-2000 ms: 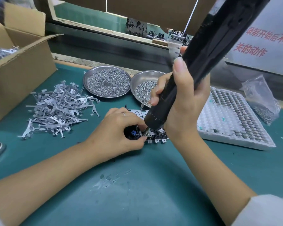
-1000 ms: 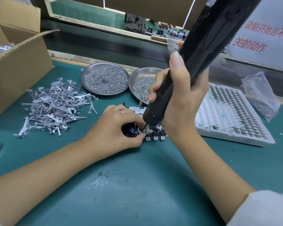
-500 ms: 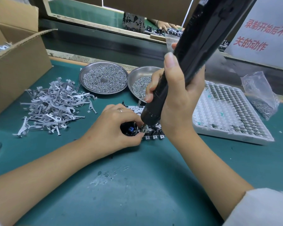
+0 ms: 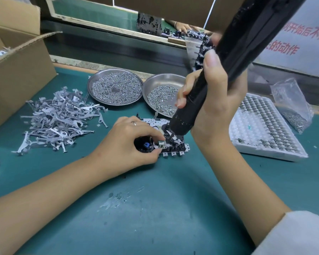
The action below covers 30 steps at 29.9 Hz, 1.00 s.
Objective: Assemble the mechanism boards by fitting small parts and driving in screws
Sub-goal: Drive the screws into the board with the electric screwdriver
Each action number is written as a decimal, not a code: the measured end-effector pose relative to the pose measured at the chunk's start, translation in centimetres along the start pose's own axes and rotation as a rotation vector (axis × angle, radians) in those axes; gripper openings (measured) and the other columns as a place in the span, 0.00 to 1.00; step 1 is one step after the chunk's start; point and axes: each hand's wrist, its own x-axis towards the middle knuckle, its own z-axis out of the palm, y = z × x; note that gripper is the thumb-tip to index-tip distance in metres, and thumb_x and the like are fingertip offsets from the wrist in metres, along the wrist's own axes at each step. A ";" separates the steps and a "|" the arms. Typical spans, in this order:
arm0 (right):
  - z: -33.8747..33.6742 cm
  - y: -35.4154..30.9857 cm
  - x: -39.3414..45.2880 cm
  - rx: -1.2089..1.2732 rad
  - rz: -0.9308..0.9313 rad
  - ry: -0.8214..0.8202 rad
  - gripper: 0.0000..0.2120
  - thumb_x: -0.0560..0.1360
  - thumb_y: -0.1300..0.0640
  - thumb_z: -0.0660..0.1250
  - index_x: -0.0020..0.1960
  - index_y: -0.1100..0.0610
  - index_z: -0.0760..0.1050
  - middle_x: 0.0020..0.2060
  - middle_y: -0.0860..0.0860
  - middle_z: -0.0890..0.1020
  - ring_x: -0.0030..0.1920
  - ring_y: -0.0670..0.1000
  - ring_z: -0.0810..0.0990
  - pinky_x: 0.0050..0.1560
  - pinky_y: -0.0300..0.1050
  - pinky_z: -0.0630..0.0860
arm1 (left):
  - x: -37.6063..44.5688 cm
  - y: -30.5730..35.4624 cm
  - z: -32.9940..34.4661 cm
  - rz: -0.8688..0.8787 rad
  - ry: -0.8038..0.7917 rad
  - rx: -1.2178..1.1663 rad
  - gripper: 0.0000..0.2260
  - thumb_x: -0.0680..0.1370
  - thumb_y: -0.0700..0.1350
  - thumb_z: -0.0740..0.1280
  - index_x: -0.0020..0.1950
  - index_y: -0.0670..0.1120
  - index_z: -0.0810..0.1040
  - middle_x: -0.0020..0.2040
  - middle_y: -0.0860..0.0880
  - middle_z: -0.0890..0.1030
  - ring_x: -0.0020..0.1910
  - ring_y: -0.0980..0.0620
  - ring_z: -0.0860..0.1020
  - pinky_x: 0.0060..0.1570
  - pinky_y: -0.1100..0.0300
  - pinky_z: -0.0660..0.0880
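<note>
Driving a screw: right hand point(image 4: 213, 100) gripping screwdriver point(image 4: 226, 57), left hand point(image 4: 131, 142) pinching small part on board point(image 4: 175, 144); next, keep bit square.

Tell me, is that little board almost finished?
Partly. Done: the mechanism board already carries black and metal parts. In hand: the left hand pinches a small metal part against it, while the right hand grips the electric screwdriver, tip down on the board. Left: I can't tell how many screws this board needs, but both screw dishes and the pile of metal levers remain well stocked.
</note>
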 end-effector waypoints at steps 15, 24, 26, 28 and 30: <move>-0.6 0.8 -0.2 -0.042 0.041 0.052 0.05 0.75 0.60 0.64 0.46 0.57 0.67 0.21 0.55 0.69 0.18 0.53 0.67 0.22 0.40 0.67 | 0.0 0.3 -0.1 -0.002 -0.007 0.043 0.10 0.65 0.48 0.72 0.45 0.50 0.84 0.39 0.61 0.80 0.44 0.59 0.73 0.55 0.61 0.65; -0.5 0.8 0.2 -0.046 0.144 0.049 0.08 0.74 0.58 0.64 0.48 0.58 0.66 0.21 0.55 0.68 0.18 0.53 0.66 0.23 0.38 0.66 | -0.2 0.3 0.0 0.021 0.001 0.091 0.10 0.65 0.48 0.72 0.45 0.50 0.84 0.38 0.61 0.80 0.43 0.59 0.73 0.54 0.57 0.66; -0.5 0.7 0.2 -0.042 0.151 0.036 0.07 0.74 0.58 0.65 0.48 0.58 0.67 0.22 0.56 0.68 0.18 0.54 0.66 0.22 0.38 0.66 | -0.2 0.3 0.0 0.025 0.003 0.086 0.09 0.65 0.48 0.72 0.45 0.51 0.84 0.38 0.62 0.79 0.43 0.59 0.72 0.53 0.58 0.66; -0.5 0.6 0.1 -0.055 0.168 0.035 0.06 0.75 0.58 0.65 0.47 0.56 0.68 0.23 0.55 0.69 0.19 0.54 0.67 0.22 0.38 0.67 | -0.2 0.3 0.1 0.027 0.004 0.078 0.10 0.65 0.48 0.72 0.45 0.51 0.84 0.39 0.62 0.79 0.43 0.59 0.72 0.53 0.59 0.66; -0.6 0.4 0.0 -0.078 0.172 0.026 0.07 0.75 0.56 0.67 0.46 0.55 0.68 0.24 0.54 0.71 0.20 0.53 0.69 0.23 0.40 0.69 | -0.1 0.2 0.0 0.033 0.002 0.073 0.09 0.65 0.47 0.74 0.45 0.50 0.84 0.39 0.62 0.79 0.43 0.60 0.72 0.53 0.60 0.66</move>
